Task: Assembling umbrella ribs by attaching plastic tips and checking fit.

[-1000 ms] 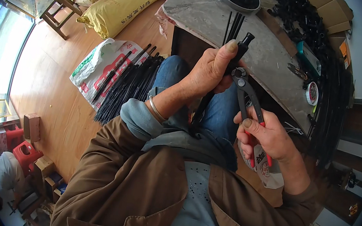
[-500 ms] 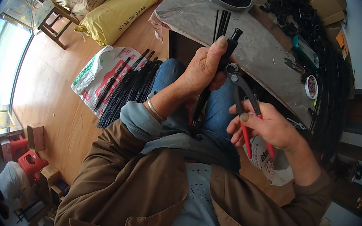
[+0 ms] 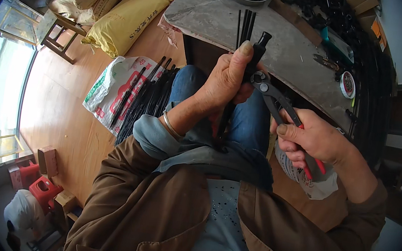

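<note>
The left hand (image 3: pixel 224 80) has its fingers wrapped tight around a black tube (image 3: pixel 259 47), and thin black rods (image 3: pixel 248 26) stick up beside the thumb. The right hand (image 3: pixel 307 136) has its fingers curled around the red-handled pliers (image 3: pixel 264 87). Their tips are at the tube, next to the left hand; I can't tell if they bite it. The tube is over the lap, near the tabletop (image 3: pixel 200 10). This piece looks only partly done. Many black sticks (image 3: pixel 144 96) lie on the floor sheet (image 3: pixel 97 90), maybe done, maybe waiting.
</note>
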{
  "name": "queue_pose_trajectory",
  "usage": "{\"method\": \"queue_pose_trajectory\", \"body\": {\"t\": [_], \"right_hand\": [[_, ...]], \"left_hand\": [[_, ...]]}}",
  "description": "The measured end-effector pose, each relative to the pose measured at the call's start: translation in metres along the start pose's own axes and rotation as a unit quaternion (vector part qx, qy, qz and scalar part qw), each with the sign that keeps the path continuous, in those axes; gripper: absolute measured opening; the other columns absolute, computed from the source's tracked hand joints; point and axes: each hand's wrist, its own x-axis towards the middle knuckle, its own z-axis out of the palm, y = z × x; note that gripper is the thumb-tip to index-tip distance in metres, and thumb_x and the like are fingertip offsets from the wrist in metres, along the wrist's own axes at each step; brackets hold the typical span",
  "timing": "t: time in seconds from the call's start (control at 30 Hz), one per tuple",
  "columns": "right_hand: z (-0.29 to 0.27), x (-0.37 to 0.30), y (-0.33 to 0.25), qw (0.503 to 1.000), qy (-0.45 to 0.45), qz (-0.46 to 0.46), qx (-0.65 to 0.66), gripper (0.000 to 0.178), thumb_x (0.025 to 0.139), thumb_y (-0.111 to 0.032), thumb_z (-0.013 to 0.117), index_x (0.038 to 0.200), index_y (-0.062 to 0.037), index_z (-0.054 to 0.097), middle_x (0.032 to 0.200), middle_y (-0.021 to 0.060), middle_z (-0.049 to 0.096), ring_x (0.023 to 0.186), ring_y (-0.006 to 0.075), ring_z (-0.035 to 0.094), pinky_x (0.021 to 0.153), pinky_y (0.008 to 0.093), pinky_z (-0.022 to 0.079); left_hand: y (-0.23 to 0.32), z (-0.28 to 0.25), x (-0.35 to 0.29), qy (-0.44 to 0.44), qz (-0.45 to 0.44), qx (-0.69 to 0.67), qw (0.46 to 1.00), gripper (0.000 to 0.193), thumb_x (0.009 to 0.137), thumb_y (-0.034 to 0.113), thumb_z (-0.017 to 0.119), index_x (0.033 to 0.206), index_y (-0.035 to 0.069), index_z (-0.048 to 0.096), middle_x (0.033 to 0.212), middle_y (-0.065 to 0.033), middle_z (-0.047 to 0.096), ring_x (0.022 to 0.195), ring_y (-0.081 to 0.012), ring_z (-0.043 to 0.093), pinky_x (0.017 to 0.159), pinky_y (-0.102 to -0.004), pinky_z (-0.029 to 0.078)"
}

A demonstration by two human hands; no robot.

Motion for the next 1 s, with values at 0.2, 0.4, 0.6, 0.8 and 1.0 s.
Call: {"method": "queue_pose_trajectory", "body": {"t": [0.2, 0.4, 0.6, 0.8, 1.0], "right_hand": [[-0.011, 0.035, 0.018, 0.932, 0.192, -0.186, -0.244, 0.023, 0.092, -0.023, 0.056, 0.094, -0.0020, 0.048, 0.069, 0.0116, 0.055, 0.059, 0.0258, 0.056, 0.055, 0.0351, 0.047], [-0.094, 0.090, 0.011, 0.756, 0.428, -0.212, -0.449, 0.040, 0.087, -0.034, 0.062, 0.100, 0.0004, 0.045, 0.084, 0.0258, 0.060, 0.082, 0.0452, 0.058, 0.068, 0.0481, 0.044], [-0.122, 0.110, 0.029, 0.650, 0.556, -0.189, -0.482, 0.040, 0.084, -0.038, 0.064, 0.100, -0.0035, 0.050, 0.097, 0.0206, 0.061, 0.093, 0.0398, 0.060, 0.076, 0.0496, 0.046], [-0.080, 0.115, 0.037, 0.534, 0.563, -0.469, -0.421, 0.027, 0.076, -0.018, 0.069, 0.099, -0.0073, 0.058, 0.086, 0.0116, 0.058, 0.083, 0.0308, 0.058, 0.074, 0.0427, 0.047], [0.027, 0.137, 0.083, 0.954, -0.073, -0.289, -0.017, 0.045, 0.088, -0.018, 0.063, 0.129, -0.0060, 0.049, 0.106, 0.0101, 0.064, 0.088, 0.0196, 0.065, 0.073, 0.0316, 0.053]], "left_hand": [[-0.004, 0.009, 0.013, 0.141, 0.068, 0.055, 0.986, 0.060, 0.099, 0.052, 0.032, 0.089, 0.000, 0.061, 0.051, 0.0012, 0.043, 0.040, -0.0081, 0.039, 0.039, -0.0230, 0.031], [-0.029, -0.032, 0.040, 0.285, 0.150, 0.072, 0.944, 0.029, 0.091, 0.032, 0.062, 0.093, 0.003, 0.056, 0.057, 0.0058, 0.041, 0.048, -0.0032, 0.039, 0.042, -0.0207, 0.031], [-0.003, -0.033, 0.033, 0.210, 0.125, 0.055, 0.968, 0.024, 0.090, 0.023, 0.064, 0.077, 0.009, 0.050, 0.051, 0.0027, 0.046, 0.036, -0.0074, 0.041, 0.034, -0.0224, 0.030], [0.072, 0.003, 0.026, 0.019, 0.165, 0.092, 0.982, 0.014, 0.087, 0.016, 0.067, 0.091, 0.006, 0.059, 0.063, 0.0052, 0.052, 0.049, -0.0027, 0.045, 0.043, -0.0189, 0.032], [0.179, -0.016, 0.003, -0.006, 0.390, -0.033, 0.920, 0.029, 0.096, 0.035, 0.050, 0.084, 0.009, 0.050, 0.054, 0.0007, 0.037, 0.041, -0.0090, 0.035, 0.037, -0.0236, 0.032]]}}
